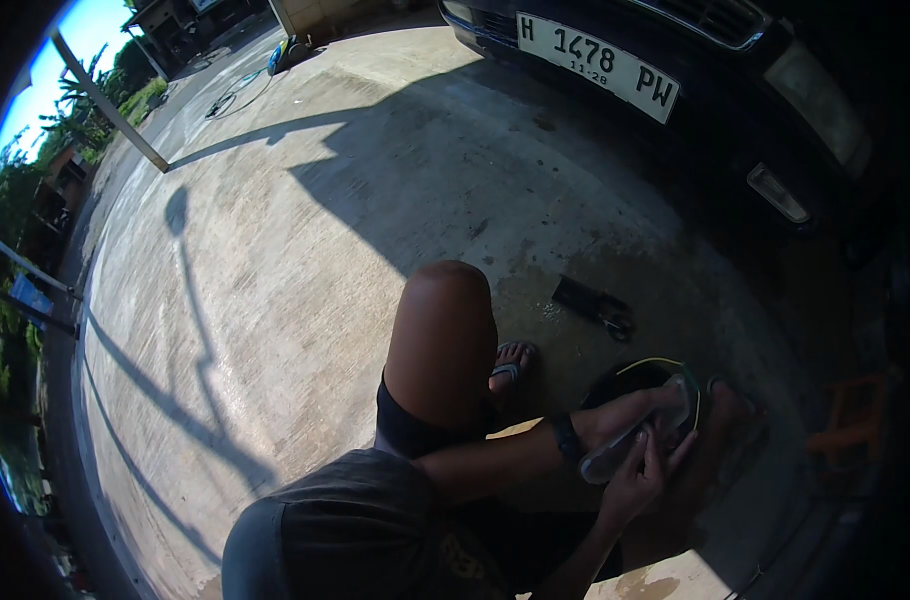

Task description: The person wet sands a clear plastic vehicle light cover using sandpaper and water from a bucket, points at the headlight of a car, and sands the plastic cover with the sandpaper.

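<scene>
My left hand point(663, 402), with a dark watch on its wrist, reaches across to the lower right. Its fingers close round a pale, translucent, elongated piece point(607, 464), whose kind I cannot make out. My right hand point(645, 475) comes up from below, its fingertips pressed against the same piece; what lies between them is partly hidden. A thin yellow-green strip point(696, 412) arcs around the hands. Behind my left hand, a dark rounded thing point(612, 385) lies in shadow, partly covered.
A dark rectangular item point(577, 296) and a black tool with looped handles point(617, 322) lie on the concrete floor point(295, 270). Above stands a dark car's front bumper point(695, 150). An orange frame point(848, 415) is at the right. My sandalled foot point(512, 366) is beside my knee.
</scene>
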`<state>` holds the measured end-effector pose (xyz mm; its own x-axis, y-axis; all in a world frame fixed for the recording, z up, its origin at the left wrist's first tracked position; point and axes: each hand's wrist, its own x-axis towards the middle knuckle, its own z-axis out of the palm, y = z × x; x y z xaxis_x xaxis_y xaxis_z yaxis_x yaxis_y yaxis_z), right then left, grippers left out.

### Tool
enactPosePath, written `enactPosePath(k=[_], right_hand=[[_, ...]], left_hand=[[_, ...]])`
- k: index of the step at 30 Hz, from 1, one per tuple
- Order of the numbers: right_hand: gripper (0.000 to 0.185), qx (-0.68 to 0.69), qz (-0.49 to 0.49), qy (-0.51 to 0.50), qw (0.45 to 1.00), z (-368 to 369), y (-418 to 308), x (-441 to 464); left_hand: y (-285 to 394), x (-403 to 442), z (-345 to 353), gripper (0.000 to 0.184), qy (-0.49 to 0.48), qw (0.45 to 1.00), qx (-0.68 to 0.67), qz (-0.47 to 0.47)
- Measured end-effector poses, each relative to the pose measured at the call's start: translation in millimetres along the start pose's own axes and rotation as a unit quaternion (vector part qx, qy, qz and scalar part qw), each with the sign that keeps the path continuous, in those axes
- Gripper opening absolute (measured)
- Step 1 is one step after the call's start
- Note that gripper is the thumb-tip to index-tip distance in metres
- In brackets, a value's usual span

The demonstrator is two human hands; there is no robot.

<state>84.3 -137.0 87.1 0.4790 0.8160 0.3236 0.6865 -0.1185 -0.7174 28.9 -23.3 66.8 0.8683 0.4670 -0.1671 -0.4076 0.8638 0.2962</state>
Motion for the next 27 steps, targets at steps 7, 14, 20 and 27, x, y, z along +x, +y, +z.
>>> enactPosePath(k=[7, 14, 20, 27], right_hand=[[0.023, 0.014, -0.055, 0.08, 0.995, 28, -1, -37], [0.027, -0.01, -0.197, 0.095, 0.976, 21, -51, -49], [0.026, 0.048, -0.27, -0.01, 0.962, -4, -74, -69], [0.033, 0.023, -0.235, 0.05, 0.971, -32, -128, -46]], left_hand=[[18, -11, -1, 0.057, 0.056, 0.981, 0.161, 0.096], [43, -45, 28, 0.055, -0.002, 0.983, 0.121, 0.139], [58, -112, 58, 0.051, -0.076, 0.979, 0.081, 0.171], [42, -134, 92, 0.061, -0.112, 0.973, 0.089, 0.179]])
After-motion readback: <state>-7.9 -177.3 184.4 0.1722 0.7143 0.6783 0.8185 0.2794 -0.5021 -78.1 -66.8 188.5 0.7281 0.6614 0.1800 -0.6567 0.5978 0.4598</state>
